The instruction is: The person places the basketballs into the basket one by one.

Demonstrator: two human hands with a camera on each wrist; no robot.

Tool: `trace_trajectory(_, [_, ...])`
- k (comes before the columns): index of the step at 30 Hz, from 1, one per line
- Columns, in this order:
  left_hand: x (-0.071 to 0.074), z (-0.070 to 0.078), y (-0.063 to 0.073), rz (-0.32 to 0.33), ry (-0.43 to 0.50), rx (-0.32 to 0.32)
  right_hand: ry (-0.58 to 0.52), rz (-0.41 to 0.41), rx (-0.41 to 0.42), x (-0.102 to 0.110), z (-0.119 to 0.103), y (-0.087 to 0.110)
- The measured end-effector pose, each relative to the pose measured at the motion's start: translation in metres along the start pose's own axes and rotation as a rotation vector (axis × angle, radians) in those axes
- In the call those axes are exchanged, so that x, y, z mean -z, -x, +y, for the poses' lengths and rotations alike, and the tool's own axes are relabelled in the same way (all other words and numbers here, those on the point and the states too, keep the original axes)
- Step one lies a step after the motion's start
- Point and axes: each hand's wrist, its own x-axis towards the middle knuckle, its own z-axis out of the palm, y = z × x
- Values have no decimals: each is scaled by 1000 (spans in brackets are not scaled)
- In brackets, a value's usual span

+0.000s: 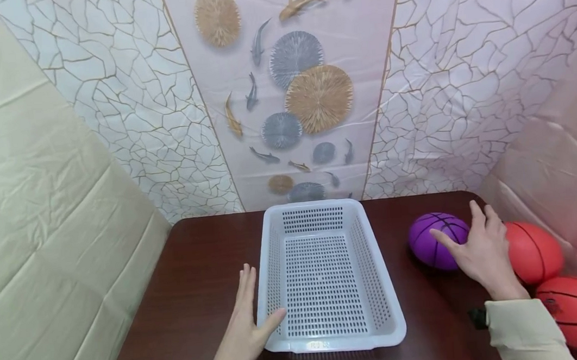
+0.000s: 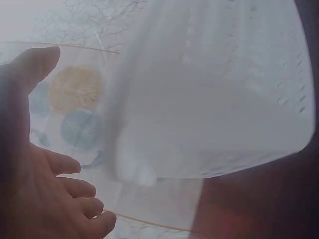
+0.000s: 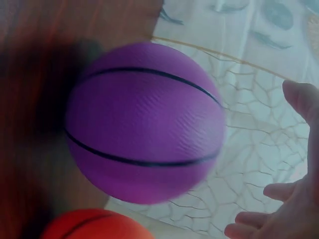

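Observation:
A purple ball [image 1: 431,243] with black lines, like a small basketball, sits on the table right of the basket. Over its right side reaches my right hand [image 1: 483,246], thumb and fingers spread; the right wrist view shows the purple ball [image 3: 144,124] apart from the fingers [image 3: 281,191]. A white perforated plastic basket [image 1: 267,241] stands in the table's middle with nothing in it. My left hand [image 1: 244,318] is at the basket's near left corner, fingers extended, thumb overlapping the rim in the head view. Nothing is held in the left hand [image 2: 65,194] in its wrist view.
Two red balls [image 1: 534,251] with black lines lie at the table's right side, by the padded right wall [image 1: 560,127]. The dark brown table [image 1: 209,260] ends at a patterned backdrop [image 1: 287,163]. A cream padded wall [image 1: 61,230] borders the left.

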Motion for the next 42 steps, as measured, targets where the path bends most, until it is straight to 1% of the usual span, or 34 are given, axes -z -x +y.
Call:
trace_trajectory(4, [-11,-3,2,-4,14,21,21,15,-24,-10,6,1])
trace_trajectory(10, [-18,-4,3,-12,10,54,25,6,-48,-19,10,-1])
trace_trajectory(15, [-22,-3,3,-27,16,26,7,-24,-67,-24,9,-7])
trace_trajectory(19, [-23,-4,4,-19,21,-3,-8,-38,-86,-27,9,-11])
trace_trajectory(22, [-24,-7,4,-23,27,1,-12,-41,-102,-28,11,-11])
trace_trajectory(28, [-28,-13,8,-41,-1,5,-5,-44,-126,-29,14,-8])
trace_trajectory(36, [-26,-12,8,-101,1,65,-19,-58,-157,-37,21,-8])
trace_trajectory(42, [-25,-12,10,-108,-9,94,-15,-108,-158,-41,19,-9])
